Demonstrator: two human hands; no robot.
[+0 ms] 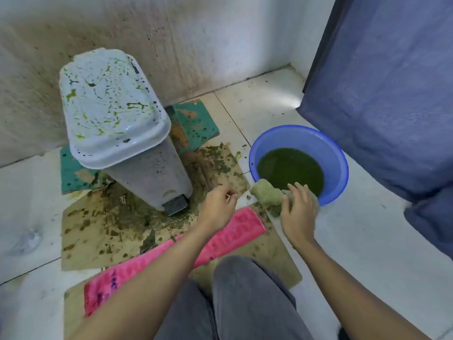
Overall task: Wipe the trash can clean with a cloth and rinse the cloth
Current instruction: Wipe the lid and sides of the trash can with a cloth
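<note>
A white pedal trash can (137, 168) stands by the wall, its lid (107, 104) spattered with green and dark stains. To its right sits a blue basin (326, 148) holding dark green water. My right hand (299, 212) grips a wadded, green-stained cloth (266, 195) at the basin's near rim. My left hand (219, 204) hovers just left of the cloth with its fingers loosely curled, holding nothing.
Stained brown cardboard (103, 231) and green card pieces (196, 123) lie under the can. A pink sheet (232, 231) lies across the cardboard in front of my knee (240, 290). Blue fabric (382, 94) hangs at the right. Tiled floor (367, 253) surrounds it all.
</note>
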